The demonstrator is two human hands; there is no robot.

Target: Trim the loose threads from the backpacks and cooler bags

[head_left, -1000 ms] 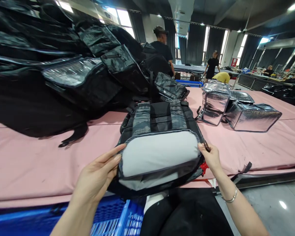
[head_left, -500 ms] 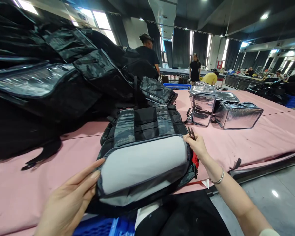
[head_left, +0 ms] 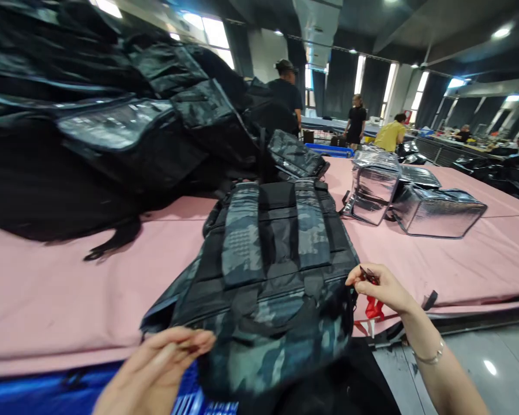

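Note:
A black and grey camouflage backpack point(head_left: 281, 323) lies in front of me with its padded shoulder straps facing up. Its near end hangs over the table edge. My left hand point(head_left: 175, 351) is closed in a pinch at the lower left edge of the backpack. At the right edge, my right hand point(head_left: 383, 288) pinches the fabric between thumb and finger. Small dark thread snips point(head_left: 369, 275) are tucked in that same hand, blades pointing up. Something red point(head_left: 374, 308) hangs just below it.
A large heap of black camouflage bags point(head_left: 164, 127) rises at the left on the pink-covered table point(head_left: 467, 271). Silver-lined boxy bags point(head_left: 441, 210) stand at the right. Blue plastic point(head_left: 47, 395) shows below the table edge. Several people point(head_left: 389, 135) are farther back.
The backpack's near end has turned down, so its pale grey inner panel no longer shows and the camouflage side does. Both hands moved lower with it, and the view swung left.

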